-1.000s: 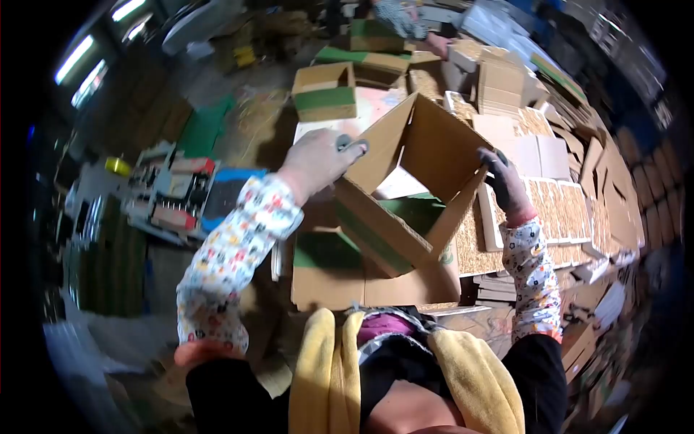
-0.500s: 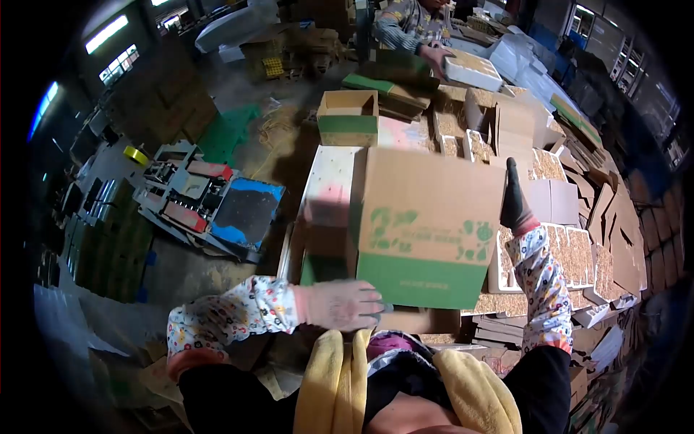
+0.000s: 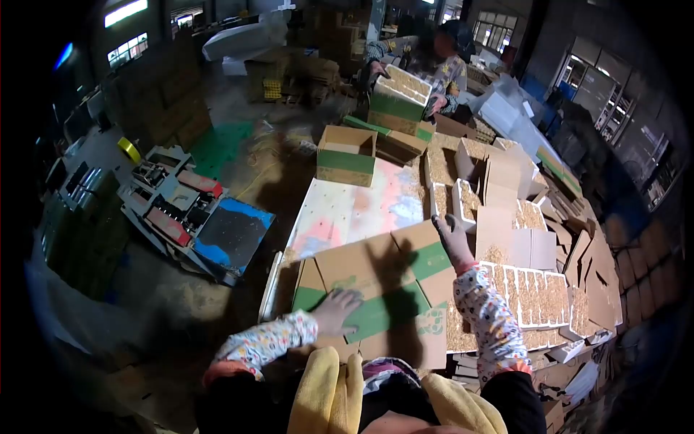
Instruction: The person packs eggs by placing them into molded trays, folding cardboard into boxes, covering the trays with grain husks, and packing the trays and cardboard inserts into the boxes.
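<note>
A brown and green cardboard box [image 3: 376, 318] lies in front of me, its folded panels facing up. My left hand [image 3: 337, 311], in a greyish glove, rests with spread fingers on the green band of the box. At the box's far right corner is my right hand [image 3: 455, 246], also gloved, its thumb and fingers apart. Whether it touches the cardboard edge I cannot tell. A hand-shaped shadow falls across the panels. Behind the box stands an open-topped cardboard box [image 3: 345, 170] on the stained white tabletop [image 3: 347, 210].
White trays of brown crumbly material [image 3: 535, 293] line the right side, with loose cardboard sheets [image 3: 596, 249] beyond them. Across the table a co-worker [image 3: 441, 72] handles a white tray [image 3: 403, 85] at a green and brown box. A lifting machine with a blue-edged platform [image 3: 235, 231] stands left.
The box has gone from standing up to lying lower and flatter before me. My left hand has come onto it. The co-worker's tray has moved left, over a box.
</note>
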